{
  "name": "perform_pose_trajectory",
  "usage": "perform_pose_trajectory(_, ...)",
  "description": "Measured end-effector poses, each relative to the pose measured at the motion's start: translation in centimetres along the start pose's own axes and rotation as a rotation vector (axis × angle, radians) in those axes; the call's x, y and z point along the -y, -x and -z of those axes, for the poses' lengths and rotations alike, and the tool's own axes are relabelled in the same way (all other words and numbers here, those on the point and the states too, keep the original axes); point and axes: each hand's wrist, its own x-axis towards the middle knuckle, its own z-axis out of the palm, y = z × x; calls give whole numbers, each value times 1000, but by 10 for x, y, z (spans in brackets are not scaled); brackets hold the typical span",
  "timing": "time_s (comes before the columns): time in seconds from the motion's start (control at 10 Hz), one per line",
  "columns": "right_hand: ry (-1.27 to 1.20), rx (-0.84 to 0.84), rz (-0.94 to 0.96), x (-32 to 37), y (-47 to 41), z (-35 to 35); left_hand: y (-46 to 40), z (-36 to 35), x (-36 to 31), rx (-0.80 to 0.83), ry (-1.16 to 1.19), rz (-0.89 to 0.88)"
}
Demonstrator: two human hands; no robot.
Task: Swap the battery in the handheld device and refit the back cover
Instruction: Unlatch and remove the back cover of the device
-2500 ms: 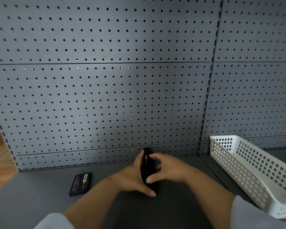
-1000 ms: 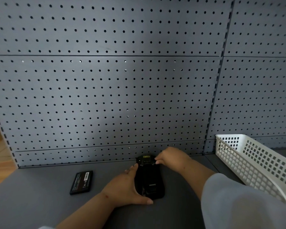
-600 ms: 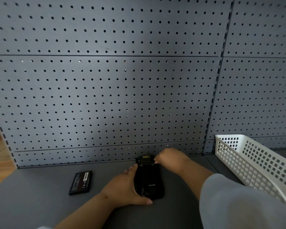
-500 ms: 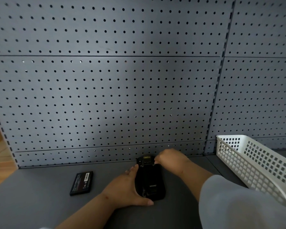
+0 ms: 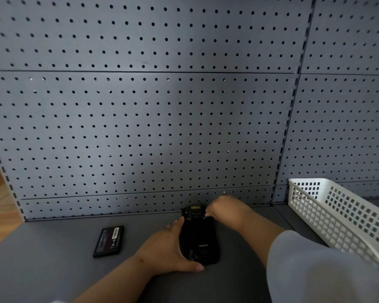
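Grey shelf, pegboard behind: the handheld device [image 5: 199,238] lies face-down, left hand [image 5: 170,251] clamped along its side, right hand [image 5: 224,209] pinching its top corner. Uneven pressure could leave the cover unlatched.

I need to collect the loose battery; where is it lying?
The battery lies flat on the grey shelf, left of the handheld device and the left hand, untouched.

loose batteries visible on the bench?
1. A black battery lies flat on the grey bench, left of the handheld device and apart from the left hand. The white basket interior is partly hidden.
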Motion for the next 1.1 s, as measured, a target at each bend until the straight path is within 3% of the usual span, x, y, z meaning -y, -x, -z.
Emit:
perform_pose_trajectory(0.3,25,52,8,2,0,5,-1,0,1,2,2,-3)
perform_pose_trajectory(1.1,177,-11,48,8,6,-2,1,4,0,12,14,-6)
